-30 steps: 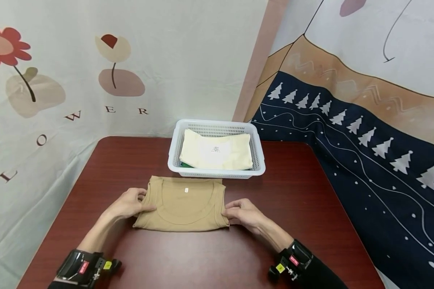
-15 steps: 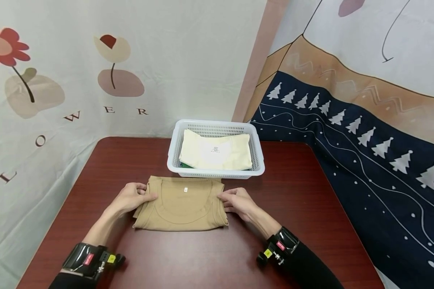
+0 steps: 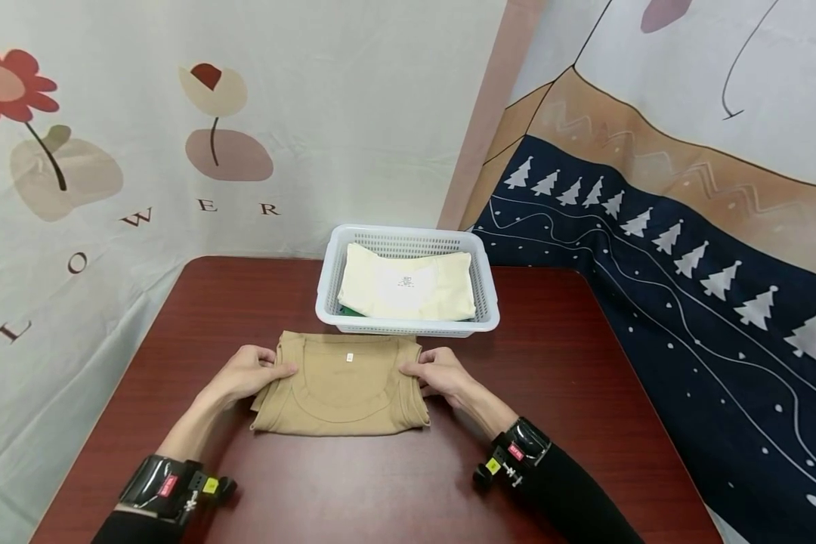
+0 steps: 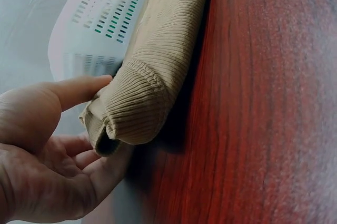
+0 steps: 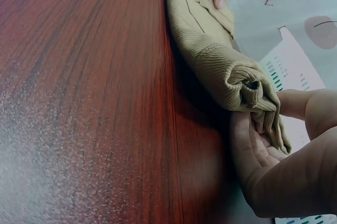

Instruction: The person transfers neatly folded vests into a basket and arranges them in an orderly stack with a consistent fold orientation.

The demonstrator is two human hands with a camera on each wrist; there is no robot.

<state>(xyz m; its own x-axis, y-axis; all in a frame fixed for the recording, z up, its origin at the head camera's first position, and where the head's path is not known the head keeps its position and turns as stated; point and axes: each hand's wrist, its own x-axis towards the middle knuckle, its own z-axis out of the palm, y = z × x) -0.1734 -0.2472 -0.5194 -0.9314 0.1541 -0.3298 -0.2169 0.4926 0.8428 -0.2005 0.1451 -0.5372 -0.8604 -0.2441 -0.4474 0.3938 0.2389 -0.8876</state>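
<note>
A folded tan ribbed top [image 3: 353,389], its round neckline and small white label facing up, lies on the table in front of the basket. My left hand [image 3: 246,372] grips its left side, thumb on top and fingers underneath. On the opposite side, my right hand [image 3: 438,372] pinches the top's edge the same way. The left wrist view shows the rounded folded end of the top [image 4: 139,97] between thumb and fingers. In the right wrist view, rolled layers of the top [image 5: 247,84] show at the end, the fingers tucked below them.
Just behind the top stands a white perforated basket [image 3: 408,326] holding a folded cream cloth [image 3: 408,287] with a small dark print; a bit of green shows under it. The dark red table [image 3: 353,483] meets printed curtains [image 3: 353,113] at the back and right.
My right hand has moved up along the top's right side and inward, its thumb now resting on the fabric. My left hand has shifted slightly up. The top has barely moved.
</note>
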